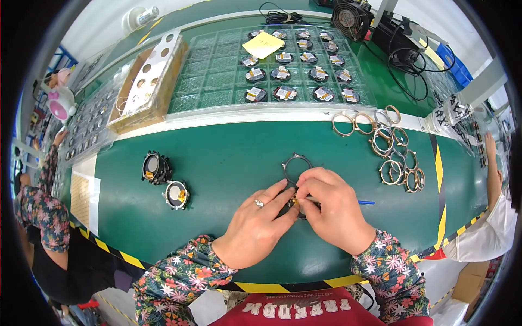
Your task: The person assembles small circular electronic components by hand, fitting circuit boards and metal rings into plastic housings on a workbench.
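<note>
Yellow piece [295,201] between the fingers [315,187]

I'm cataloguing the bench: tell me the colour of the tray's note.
The note is pale yellow; head view.

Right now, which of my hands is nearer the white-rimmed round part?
Left. Your left hand is to the right of that white-rimmed round part, nearer you; your right hand is farther right.

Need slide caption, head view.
Left hand and right hand meet at a small yellow part near a dark ring on a green bench.
</note>
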`<state>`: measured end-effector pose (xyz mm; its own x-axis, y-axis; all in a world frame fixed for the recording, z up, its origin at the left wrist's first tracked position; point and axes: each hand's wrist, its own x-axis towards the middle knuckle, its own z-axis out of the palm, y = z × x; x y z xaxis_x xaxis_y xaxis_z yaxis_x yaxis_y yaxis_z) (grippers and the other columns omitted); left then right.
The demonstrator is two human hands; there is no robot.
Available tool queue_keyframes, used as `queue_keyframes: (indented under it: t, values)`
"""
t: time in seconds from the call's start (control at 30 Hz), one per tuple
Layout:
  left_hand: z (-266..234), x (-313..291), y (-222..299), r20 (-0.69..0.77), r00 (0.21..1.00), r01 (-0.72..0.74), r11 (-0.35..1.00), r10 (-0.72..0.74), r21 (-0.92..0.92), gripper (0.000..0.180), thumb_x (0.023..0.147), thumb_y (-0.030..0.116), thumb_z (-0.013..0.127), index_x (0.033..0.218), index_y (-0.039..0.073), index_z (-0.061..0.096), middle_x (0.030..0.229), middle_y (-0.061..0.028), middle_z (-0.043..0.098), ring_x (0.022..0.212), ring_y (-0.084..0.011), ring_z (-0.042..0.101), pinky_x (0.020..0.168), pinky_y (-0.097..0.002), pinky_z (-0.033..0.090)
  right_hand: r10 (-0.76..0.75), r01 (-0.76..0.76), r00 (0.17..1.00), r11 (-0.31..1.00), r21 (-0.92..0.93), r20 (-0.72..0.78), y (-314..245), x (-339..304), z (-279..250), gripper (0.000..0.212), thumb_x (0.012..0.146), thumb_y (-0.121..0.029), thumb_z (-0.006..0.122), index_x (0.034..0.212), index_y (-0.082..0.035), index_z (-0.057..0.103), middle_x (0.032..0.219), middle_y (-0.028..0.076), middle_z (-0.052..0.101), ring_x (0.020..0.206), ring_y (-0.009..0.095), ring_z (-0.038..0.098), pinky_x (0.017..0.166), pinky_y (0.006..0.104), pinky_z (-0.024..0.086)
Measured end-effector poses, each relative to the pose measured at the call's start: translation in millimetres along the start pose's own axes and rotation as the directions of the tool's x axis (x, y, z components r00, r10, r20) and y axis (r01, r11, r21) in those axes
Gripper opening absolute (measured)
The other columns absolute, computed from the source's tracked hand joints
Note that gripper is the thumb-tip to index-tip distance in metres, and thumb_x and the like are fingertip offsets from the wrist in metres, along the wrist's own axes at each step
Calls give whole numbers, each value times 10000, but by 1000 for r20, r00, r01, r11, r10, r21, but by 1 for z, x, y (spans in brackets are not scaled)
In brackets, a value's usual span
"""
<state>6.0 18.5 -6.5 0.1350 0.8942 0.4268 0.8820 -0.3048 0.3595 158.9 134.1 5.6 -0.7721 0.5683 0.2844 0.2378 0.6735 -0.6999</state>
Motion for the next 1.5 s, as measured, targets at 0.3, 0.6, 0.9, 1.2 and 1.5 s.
queue_keyframes:
  t: [0.3, 0.6, 0.9, 1.2, 1.5]
  values:
    - [0, -1, 1, 10, 1000, 2, 1000, -2, 1, 277, 772, 72, 757, 1043, 29, 726, 1172, -169, 664, 1170, -363, 625, 880, -449, 547, 0, -1, 1000, 1000, 31, 25, 1, 0, -1, 144, 738, 77, 680, 826, -23, 625, 994, 108, 645, 878, 303, 638, 725, 365, 531]
    - [-2, 0, 0, 22, 1000, 4, 1000, -4, 0, 254, 773, 69, 757, 1021, 26, 725, 1165, -169, 666, 1181, -370, 618, 895, -454, 546, 20, -23, 998, 997, 67, 55, 2, 0, -2, 140, 748, 70, 685, 840, -22, 634, 999, 105, 642, 890, 298, 638, 732, 360, 531]
    - [-3, 0, 1, 22, 1000, 1, 1000, -1, -4, 239, 775, 72, 757, 1008, 26, 727, 1165, -167, 661, 1185, -366, 615, 898, -457, 546, -14, 11, 998, 999, 40, 69, 0, -1, -6, 134, 751, 61, 692, 834, -29, 639, 1005, 107, 641, 887, 297, 639, 738, 363, 533]
    - [-2, -1, 1, 19, 1000, 3, 1000, -3, -10, 238, 781, 72, 751, 1013, 28, 727, 1165, -171, 659, 1185, -366, 616, 895, -456, 550, 1, -1, 1000, 1000, 20, 13, -1, -1, -2, 120, 766, 63, 664, 845, -21, 632, 1005, 108, 648, 889, 307, 639, 741, 372, 534]
    - [-2, -1, 0, 26, 1000, 3, 1000, -2, -20, 219, 778, 65, 747, 993, 25, 731, 1171, -179, 656, 1185, -372, 616, 886, -464, 551, 17, -20, 999, 998, 64, 39, 0, -1, -3, 131, 755, 67, 685, 839, -26, 647, 1010, 102, 639, 892, 288, 640, 747, 356, 534]
